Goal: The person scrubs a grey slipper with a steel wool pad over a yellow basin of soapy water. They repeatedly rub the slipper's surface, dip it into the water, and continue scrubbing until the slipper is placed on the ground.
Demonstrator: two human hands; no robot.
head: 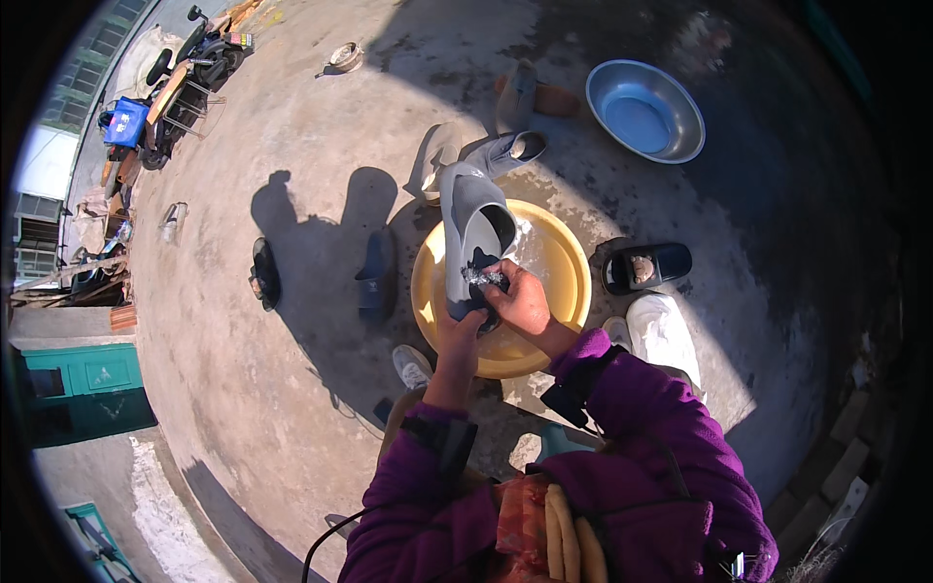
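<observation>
A grey slide slipper (472, 191) is held over a yellow plastic basin (577, 251), its closed toe pointing away from me. My left hand (461, 339) grips it by the heel end. My right hand (523, 300) pinches a shiny metal scouring pad (481, 277) against the footbed, where a dark patch or shadow lies. Whitish wet suds (531, 237) show inside the basin, and the slipper hides part of its left side. Beyond the basin rim are a grey-blue shoe (503, 154) and a beige shoe (440, 157).
A metal basin (681, 149) stands at the far right, partly shaded. A black slide (669, 264) with a bear figure lies right of the yellow basin. Left are a dark blue slide (373, 280) and a black slipper (267, 273). A motor scooter (193, 65) is parked far left.
</observation>
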